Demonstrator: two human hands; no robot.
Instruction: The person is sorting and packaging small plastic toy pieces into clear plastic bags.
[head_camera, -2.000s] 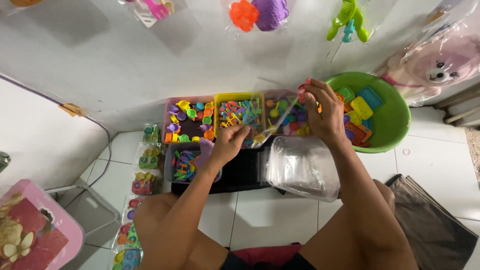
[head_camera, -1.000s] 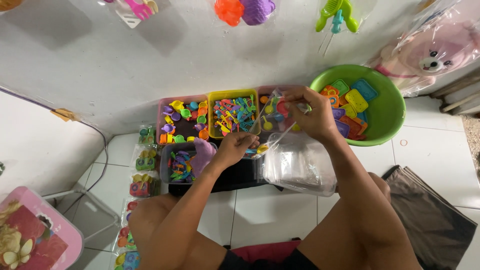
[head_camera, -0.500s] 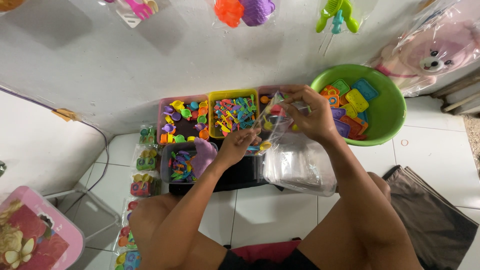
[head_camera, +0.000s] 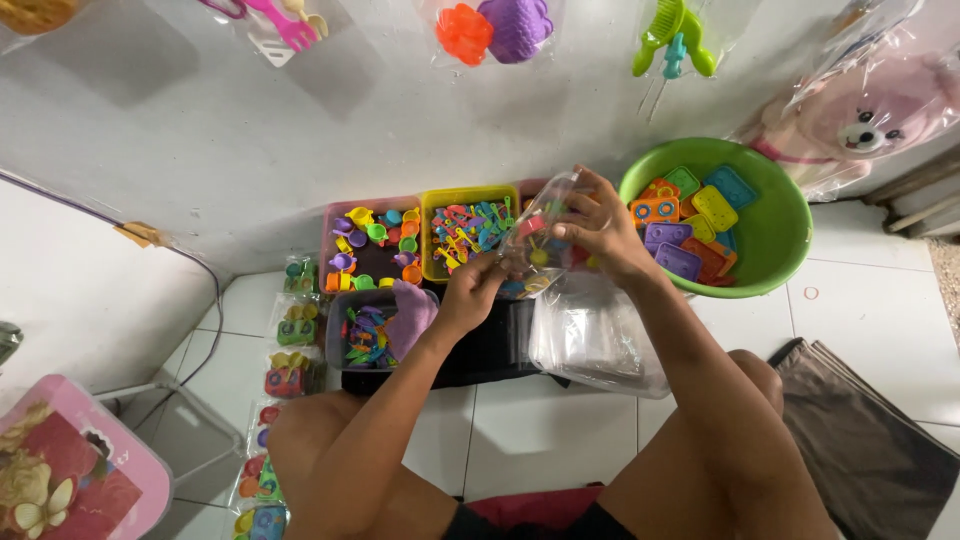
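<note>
Over the black mat's far edge, both hands hold a small clear bag (head_camera: 540, 245) w/ a few toy bits inside.

Near to far: knees at the frame's bottom, a stack of empty clear bags (head_camera: 598, 335) on the mat's right side, then the hands. Left hand (head_camera: 472, 290) pinches the bag's lower end, forearm angled up from the left knee; right hand (head_camera: 598, 232) pinches the mouth, fingers curled, wrist bent inward. Bag looks thin, limp, slick and v. light, so prob. best gripped at the rim w/ fingertips, bottom supported so the contents don't spill. Beyond: pink tray (head_camera: 330, 222), yellow tray (head_camera: 470, 192), green basin (head_camera: 780, 262) by the wall.
</note>
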